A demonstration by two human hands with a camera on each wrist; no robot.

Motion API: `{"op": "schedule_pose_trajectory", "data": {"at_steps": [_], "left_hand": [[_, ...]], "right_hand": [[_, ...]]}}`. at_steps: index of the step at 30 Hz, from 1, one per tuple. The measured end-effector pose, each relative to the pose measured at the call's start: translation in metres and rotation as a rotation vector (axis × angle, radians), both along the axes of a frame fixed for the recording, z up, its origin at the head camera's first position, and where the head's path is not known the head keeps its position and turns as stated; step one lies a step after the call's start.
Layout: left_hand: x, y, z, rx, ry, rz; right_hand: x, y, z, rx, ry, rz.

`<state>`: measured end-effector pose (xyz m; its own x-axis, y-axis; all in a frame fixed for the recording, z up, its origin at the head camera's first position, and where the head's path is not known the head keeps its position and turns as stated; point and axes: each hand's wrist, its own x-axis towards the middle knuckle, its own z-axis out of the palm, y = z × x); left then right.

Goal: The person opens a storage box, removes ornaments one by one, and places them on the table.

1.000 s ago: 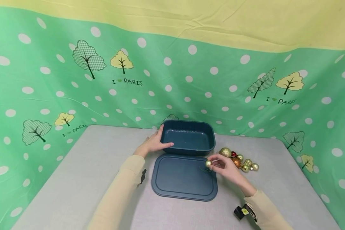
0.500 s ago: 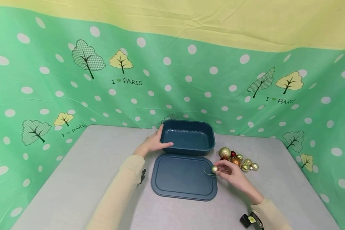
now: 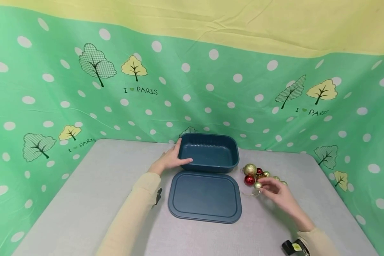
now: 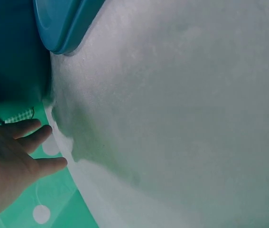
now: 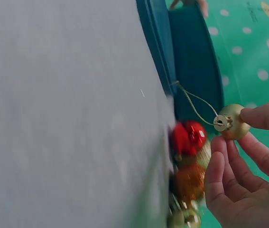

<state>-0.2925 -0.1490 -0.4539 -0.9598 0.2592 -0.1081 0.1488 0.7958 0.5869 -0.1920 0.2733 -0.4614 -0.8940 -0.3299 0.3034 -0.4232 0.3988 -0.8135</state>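
Note:
My left hand point(image 3: 170, 157) lies against the left end of a dark blue rectangular box point(image 3: 209, 168), thumb over the front rim, fingers extended along the side. In the left wrist view its fingers point(image 4: 39, 137) look straight and spread. My right hand point(image 3: 281, 195) pinches a small gold bauble point(image 3: 257, 185) between thumb and fingertips. In the right wrist view the bauble point(image 5: 236, 124) shows its metal cap and a gold thread loop hanging free. Just behind that hand lies a cluster of baubles, among them a large glittery gold bauble point(image 3: 250, 169) and a shiny red bauble point(image 3: 249, 180); others are partly hidden by the hand.
A matching blue lid point(image 3: 204, 197) lies flat on the grey table point(image 3: 92, 199), in front of the box. The box's inside shows bare. Behind the table hangs a green dotted curtain point(image 3: 166, 117). The wrists carry black cameras.
My right hand has moved right and slightly down with the gold bauble, from over the lid to the front of the cluster. The red bauble is now uncovered. My left hand stays put.

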Motion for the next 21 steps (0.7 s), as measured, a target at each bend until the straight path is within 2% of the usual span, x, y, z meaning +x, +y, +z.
{"op": "schedule_pose_trajectory", "data": {"at_steps": [8, 13, 17, 21], "left_hand": [[-0.001, 0.000, 0.000, 0.005, 0.003, 0.001], [-0.001, -0.001, 0.000, 0.003, 0.003, -0.001], [-0.001, 0.000, 0.000, 0.009, 0.003, 0.000], [-0.001, 0.000, 0.000, 0.007, 0.001, 0.001]], "right_hand": [[-0.006, 0.037, 0.011, 0.013, -0.062, -0.149], [-0.014, 0.056, 0.014, 0.001, -0.087, -0.190], [-0.022, 0.068, 0.017, 0.079, -0.095, -0.227], [-0.031, 0.076, 0.015, 0.165, -0.148, -0.253]]}}
